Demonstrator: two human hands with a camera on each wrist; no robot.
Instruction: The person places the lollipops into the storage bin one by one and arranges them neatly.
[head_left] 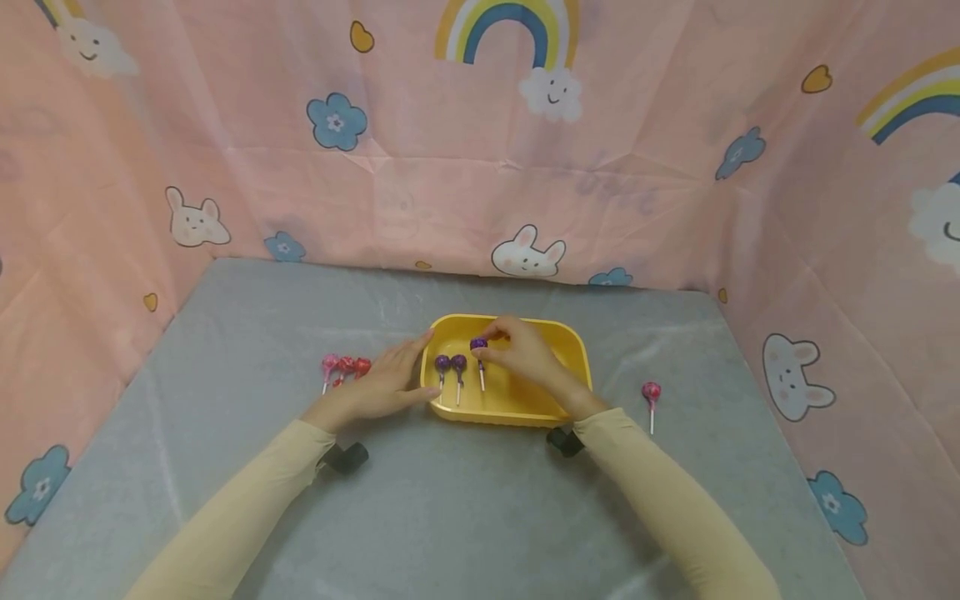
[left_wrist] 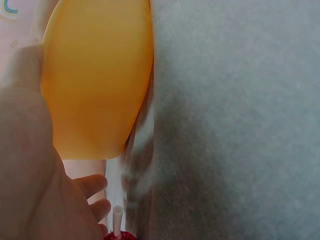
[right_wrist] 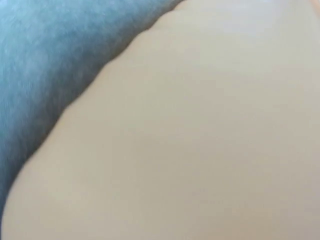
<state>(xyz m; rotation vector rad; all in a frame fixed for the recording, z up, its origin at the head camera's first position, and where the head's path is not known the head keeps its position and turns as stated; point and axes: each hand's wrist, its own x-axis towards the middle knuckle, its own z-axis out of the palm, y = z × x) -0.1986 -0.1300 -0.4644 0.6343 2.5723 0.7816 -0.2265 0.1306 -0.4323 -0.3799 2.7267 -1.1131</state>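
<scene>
Fingers of the right hand (head_left: 528, 357) pinch a purple lollipop (head_left: 478, 343) by its head, within the yellow tray (head_left: 525, 407), right of two purple lollipops (head_left: 458, 362) near its left edge. The left hand (head_left: 381, 382), thumb and fingers apart, touches that edge, three pinkish-red lollipops (head_left: 346, 364) beside it. A pink lollipop (head_left: 652, 390) lies toward the table's (head_left: 465, 508) right edge.

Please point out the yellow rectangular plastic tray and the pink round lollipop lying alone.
Yellow rectangular plastic tray (head_left: 517, 402): head view, bare inside floor.
Pink round lollipop (head_left: 652, 391): head view, its ball.
</scene>
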